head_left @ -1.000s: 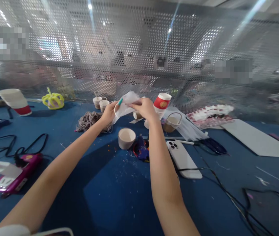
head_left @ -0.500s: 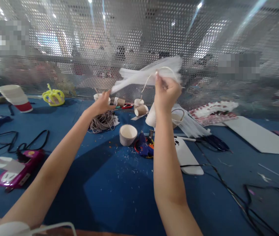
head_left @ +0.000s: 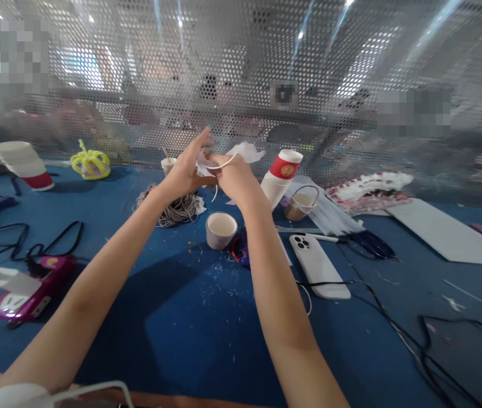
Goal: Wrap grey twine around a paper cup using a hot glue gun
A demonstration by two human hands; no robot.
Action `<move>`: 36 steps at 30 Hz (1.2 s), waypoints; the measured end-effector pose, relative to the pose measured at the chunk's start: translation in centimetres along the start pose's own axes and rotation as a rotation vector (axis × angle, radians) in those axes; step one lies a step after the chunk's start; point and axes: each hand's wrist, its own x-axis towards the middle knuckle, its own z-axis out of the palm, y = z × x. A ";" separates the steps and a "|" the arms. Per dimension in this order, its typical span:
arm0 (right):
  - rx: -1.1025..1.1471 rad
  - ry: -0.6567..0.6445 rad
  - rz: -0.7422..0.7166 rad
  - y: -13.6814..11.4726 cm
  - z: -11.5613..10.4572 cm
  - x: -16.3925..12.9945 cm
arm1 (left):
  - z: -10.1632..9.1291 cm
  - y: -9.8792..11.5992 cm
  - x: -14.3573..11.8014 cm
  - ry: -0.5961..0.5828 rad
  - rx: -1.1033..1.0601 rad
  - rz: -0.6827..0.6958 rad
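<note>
My left hand (head_left: 186, 171) and my right hand (head_left: 233, 177) meet above the blue table (head_left: 190, 328), both pinching a crumpled piece of white paper (head_left: 245, 152) with a thin white strip curling from it. The paper sticks out to the right of my right hand's fingers. Just below the hands lie a bundle of grey cord (head_left: 173, 208) and a small open paper cup (head_left: 221, 229). A stack of red-and-white paper cups (head_left: 280, 177) leans right behind my right hand.
A white phone (head_left: 318, 265) with a cable lies right of my right arm. A small basket cup (head_left: 301, 205), white strips (head_left: 330, 218), a white board (head_left: 449, 232), a pink glue gun (head_left: 28, 292), black cables (head_left: 32, 243), a yellow crown (head_left: 90, 164) and a perforated screen (head_left: 241, 85) surround the space.
My right hand, raised high with the paper stretched out half a second ago, has come down and left to meet the left hand; the paper is bunched again.
</note>
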 end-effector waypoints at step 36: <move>-0.043 0.182 0.026 2.3 -0.9 0.4 | -0.7 -3.2 -0.1 0.259 -0.146 -0.306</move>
